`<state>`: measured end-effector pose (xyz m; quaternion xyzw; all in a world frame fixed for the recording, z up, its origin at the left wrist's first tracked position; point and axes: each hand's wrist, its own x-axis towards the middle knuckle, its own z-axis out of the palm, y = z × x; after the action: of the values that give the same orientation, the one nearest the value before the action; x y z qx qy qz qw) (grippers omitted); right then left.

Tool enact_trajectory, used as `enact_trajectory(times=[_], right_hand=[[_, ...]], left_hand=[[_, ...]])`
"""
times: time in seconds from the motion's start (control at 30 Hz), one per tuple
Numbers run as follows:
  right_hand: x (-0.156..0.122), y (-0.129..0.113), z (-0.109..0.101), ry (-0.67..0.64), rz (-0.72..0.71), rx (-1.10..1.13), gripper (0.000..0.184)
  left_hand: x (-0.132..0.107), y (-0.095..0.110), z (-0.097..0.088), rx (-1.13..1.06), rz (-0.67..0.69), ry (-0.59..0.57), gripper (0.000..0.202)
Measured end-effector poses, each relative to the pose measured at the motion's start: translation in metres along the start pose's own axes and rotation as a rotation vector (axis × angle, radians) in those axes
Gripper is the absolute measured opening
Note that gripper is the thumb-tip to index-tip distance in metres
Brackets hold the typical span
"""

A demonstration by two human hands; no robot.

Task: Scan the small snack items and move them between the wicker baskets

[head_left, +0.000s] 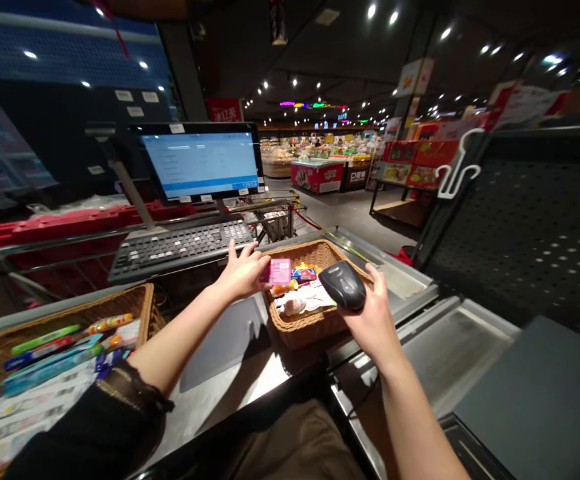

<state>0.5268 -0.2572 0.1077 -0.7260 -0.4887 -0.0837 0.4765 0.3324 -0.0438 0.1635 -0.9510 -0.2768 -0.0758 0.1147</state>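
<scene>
My left hand (246,272) pinches a small pink packet (279,271) at its left end, above the rim of a wicker basket (290,325). A black handheld barcode scanner (343,285) is gripped in my right hand (371,320), its head pointing left toward the packet. Inside the basket below lie a blue-and-red packet (304,274), a white package (315,297) and other small goods, partly covered by the scanner and my hands. My right fingers are partly hidden beneath the scanner.
A second wicker basket (147,300) at the left holds several toothbrush-like packs. Behind my left hand are a keyboard (185,245) and a lit monitor (200,163). Metal counter trays (463,340) lie to the right, beside a dark perforated panel (530,220) with a white hook (457,173).
</scene>
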Motion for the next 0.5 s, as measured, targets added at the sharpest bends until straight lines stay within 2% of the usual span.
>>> enact_trajectory(times=[0.1,0.23,0.37,0.5], right_hand=[[-0.002,0.02,-0.005,-0.024,0.064,-0.017,0.037],[-0.006,0.031,-0.007,-0.022,0.08,-0.018,0.033],[-0.009,0.034,-0.009,-0.014,0.09,-0.02,0.034],[-0.008,0.037,-0.01,-0.054,0.107,-0.06,0.033]], left_hand=[[0.034,0.02,0.023,-0.12,-0.025,-0.049,0.054],[0.067,0.049,0.059,-0.207,-0.05,-0.161,0.046],[0.077,0.071,0.086,-0.193,-0.068,-0.216,0.047],[0.075,0.076,0.101,-0.158,-0.102,-0.203,0.044]])
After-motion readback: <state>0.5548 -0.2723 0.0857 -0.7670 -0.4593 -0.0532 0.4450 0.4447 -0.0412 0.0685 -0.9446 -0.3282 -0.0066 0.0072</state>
